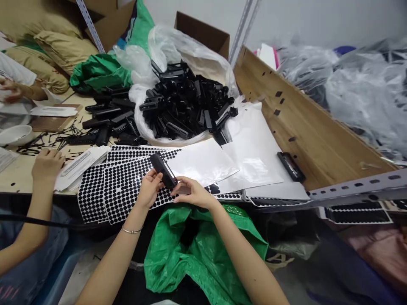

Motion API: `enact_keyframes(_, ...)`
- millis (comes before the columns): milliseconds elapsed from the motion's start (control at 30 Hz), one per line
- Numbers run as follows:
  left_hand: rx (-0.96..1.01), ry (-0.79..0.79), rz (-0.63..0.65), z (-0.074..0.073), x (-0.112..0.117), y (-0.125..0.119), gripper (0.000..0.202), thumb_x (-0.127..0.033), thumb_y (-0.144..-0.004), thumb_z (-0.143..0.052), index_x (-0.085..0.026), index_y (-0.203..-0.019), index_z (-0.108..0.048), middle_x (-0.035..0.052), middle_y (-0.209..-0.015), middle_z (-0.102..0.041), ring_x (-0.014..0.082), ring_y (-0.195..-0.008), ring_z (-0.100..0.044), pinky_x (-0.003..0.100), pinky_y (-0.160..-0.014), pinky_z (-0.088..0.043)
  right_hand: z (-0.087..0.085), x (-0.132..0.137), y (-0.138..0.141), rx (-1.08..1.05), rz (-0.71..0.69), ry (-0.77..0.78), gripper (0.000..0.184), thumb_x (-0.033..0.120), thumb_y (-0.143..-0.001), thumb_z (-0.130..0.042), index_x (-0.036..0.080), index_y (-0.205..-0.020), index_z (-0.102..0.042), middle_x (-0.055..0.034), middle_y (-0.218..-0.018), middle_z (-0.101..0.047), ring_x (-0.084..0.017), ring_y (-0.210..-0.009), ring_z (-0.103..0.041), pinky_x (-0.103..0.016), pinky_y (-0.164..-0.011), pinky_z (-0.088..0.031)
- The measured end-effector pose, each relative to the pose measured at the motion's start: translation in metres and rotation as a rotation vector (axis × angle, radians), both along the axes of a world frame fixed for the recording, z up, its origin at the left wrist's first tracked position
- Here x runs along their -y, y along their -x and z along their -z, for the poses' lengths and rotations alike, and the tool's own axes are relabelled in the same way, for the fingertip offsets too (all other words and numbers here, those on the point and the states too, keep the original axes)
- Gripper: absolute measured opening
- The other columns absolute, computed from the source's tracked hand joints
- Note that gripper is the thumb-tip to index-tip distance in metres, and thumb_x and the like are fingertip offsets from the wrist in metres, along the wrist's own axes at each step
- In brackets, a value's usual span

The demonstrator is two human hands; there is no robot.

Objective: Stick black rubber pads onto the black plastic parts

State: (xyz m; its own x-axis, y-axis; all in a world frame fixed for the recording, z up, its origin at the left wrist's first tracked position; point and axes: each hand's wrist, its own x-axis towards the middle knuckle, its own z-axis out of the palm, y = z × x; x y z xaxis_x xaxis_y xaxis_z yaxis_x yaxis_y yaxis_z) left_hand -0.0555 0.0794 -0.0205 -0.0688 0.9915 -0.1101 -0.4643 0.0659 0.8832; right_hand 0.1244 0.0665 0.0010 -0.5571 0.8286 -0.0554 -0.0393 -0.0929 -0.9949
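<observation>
A black oblong plastic case (pixel 163 169) with a pale strip along one side is held tilted above the sticker sheets. My left hand (pixel 149 188) grips its left side, thumb on top and fingers curled beneath. At the lower right end, my right hand (pixel 192 192) has its bent fingertips against the case; what lies between them is too small to make out. Under both hands are white sheets of round black stickers (pixel 122 192). A blank white sheet (pixel 203 163) covers part of them on the right.
A clear plastic bag (pixel 140 114) holds a heap of black cases (pixel 187 101). Another person's hand (pixel 47 167) rests by stacked white cards (pixel 81 167). One case (pixel 291 166) lies against the wooden board (pixel 305 123). A green sack (pixel 203 254) hangs below the table edge.
</observation>
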Motion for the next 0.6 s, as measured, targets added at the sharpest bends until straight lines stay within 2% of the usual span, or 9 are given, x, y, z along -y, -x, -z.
enact_keyframes(33,-0.02,-0.018,0.037,0.001,0.001,0.0,0.042,-0.043,-0.06,-0.086,-0.018,-0.088,-0.069,0.001,-0.079,-0.071,0.0131,-0.07,-0.067,0.021,-0.063,-0.055,-0.002,0.003,0.0,-0.02,0.009,0.021,0.052,0.03,-0.064,-0.083,0.021,-0.108,-0.057,-0.0006,-0.087,-0.07,-0.018,-0.091,-0.068,-0.036,-0.09,-0.051)
enact_keyframes(100,-0.086,-0.064,0.149,0.002,0.003,-0.002,0.039,-0.039,-0.061,-0.086,-0.018,-0.09,-0.07,0.0035,-0.085,-0.073,0.0172,-0.081,-0.069,0.027,-0.075,-0.056,-0.006,0.009,0.001,-0.026,0.101,0.048,0.041,0.039,-0.069,-0.079,0.021,-0.098,-0.057,-0.0012,-0.089,-0.067,-0.018,-0.088,-0.067,-0.034,-0.086,-0.052)
enact_keyframes(200,-0.227,-0.134,0.397,-0.002,0.008,-0.001,0.04,-0.033,-0.066,-0.083,-0.019,-0.102,-0.07,0.0084,-0.103,-0.073,0.0235,-0.098,-0.067,0.035,-0.09,-0.053,-0.016,0.026,-0.007,0.059,0.268,0.018,0.031,0.048,-0.081,-0.066,0.021,-0.081,-0.051,0.0018,-0.077,-0.06,-0.015,-0.074,-0.063,-0.03,-0.074,-0.05)
enact_keyframes(267,-0.347,-0.185,0.549,-0.008,0.01,0.004,0.043,-0.032,-0.071,-0.079,-0.022,-0.111,-0.069,0.0098,-0.114,-0.07,0.0259,-0.106,-0.065,0.038,-0.093,-0.052,-0.03,0.042,-0.022,0.154,0.253,-0.014,0.03,0.045,-0.083,-0.063,0.021,-0.076,-0.047,0.0042,-0.07,-0.053,-0.013,-0.067,-0.058,-0.027,-0.067,-0.048)
enact_keyframes(333,-0.51,-0.245,0.635,-0.016,0.005,0.012,0.044,-0.031,-0.072,-0.078,-0.025,-0.114,-0.068,0.0096,-0.121,-0.066,0.0271,-0.111,-0.062,0.038,-0.093,-0.052,-0.046,0.059,-0.04,0.282,0.118,-0.022,0.027,0.04,-0.084,-0.06,0.021,-0.073,-0.045,0.005,-0.068,-0.05,-0.012,-0.063,-0.054,-0.025,-0.062,-0.044)
enact_keyframes(400,-0.688,-0.278,0.634,-0.024,-0.009,0.018,0.04,-0.033,-0.072,-0.077,-0.027,-0.111,-0.07,0.0097,-0.122,-0.065,0.0287,-0.111,-0.061,0.037,-0.089,-0.053,-0.062,0.073,-0.055,0.55,-0.081,-0.06,0.021,0.032,-0.081,-0.063,0.021,-0.071,-0.049,0.0054,-0.066,-0.05,-0.011,-0.06,-0.052,-0.023,-0.058,-0.039)
enact_keyframes(467,-0.824,-0.283,0.545,-0.031,-0.034,0.018,0.037,-0.038,-0.073,-0.075,-0.026,-0.107,-0.071,0.0106,-0.116,-0.067,0.0302,-0.105,-0.063,0.038,-0.082,-0.054,-0.071,0.081,-0.059,0.877,-0.22,-0.125,0.016,0.029,-0.076,-0.069,0.021,-0.072,-0.056,0.0048,-0.064,-0.055,-0.012,-0.059,-0.053,-0.023,-0.055,-0.035)
enact_keyframes(533,-0.882,-0.393,0.404,-0.038,-0.066,0.007,0.032,-0.038,-0.073,-0.074,-0.024,-0.102,-0.072,0.0102,-0.112,-0.068,0.0313,-0.104,-0.062,0.039,-0.084,-0.052,-0.07,0.083,-0.05,1.163,-0.326,-0.202,0.016,0.03,-0.07,-0.075,0.021,-0.075,-0.063,0.0022,-0.067,-0.063,-0.016,-0.061,-0.059,-0.025,-0.055,-0.035)
enact_keyframes(600,-0.981,-0.51,0.184,-0.045,-0.098,-0.014,0.026,-0.028,-0.078,-0.069,-0.023,-0.104,-0.069,0.01,-0.112,-0.067,0.0307,-0.108,-0.058,0.043,-0.094,-0.047,-0.063,0.081,-0.035,1.37,-0.453,-0.269,0.023,0.034,-0.064,-0.082,0.021,-0.077,-0.068,-0.0027,-0.074,-0.071,-0.022,-0.068,-0.066,-0.028,-0.058,-0.039)
